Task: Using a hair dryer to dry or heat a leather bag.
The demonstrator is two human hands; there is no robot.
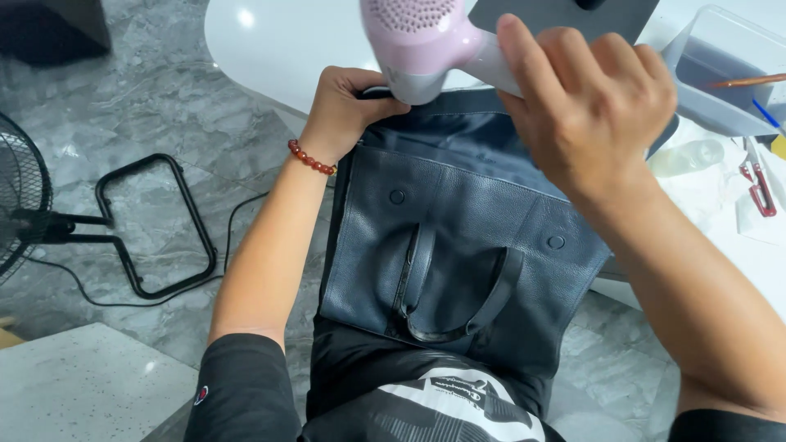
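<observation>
Right hand (585,102) gripping pink hairdryer (426,41), left hand (348,102) pinching dark-blue leather bag (458,237) rim

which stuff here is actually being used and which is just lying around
In use: pink hair dryer in the right hand; dark blue leather bag, its top edge held by the left hand.

Lying about: floor fan, clear plastic bin, red-handled tool, plastic bottle.

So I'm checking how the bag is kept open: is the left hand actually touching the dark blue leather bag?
Touching. The head view shows the left hand with fingers curled over the top edge of the leather bag, gripping it.
</observation>
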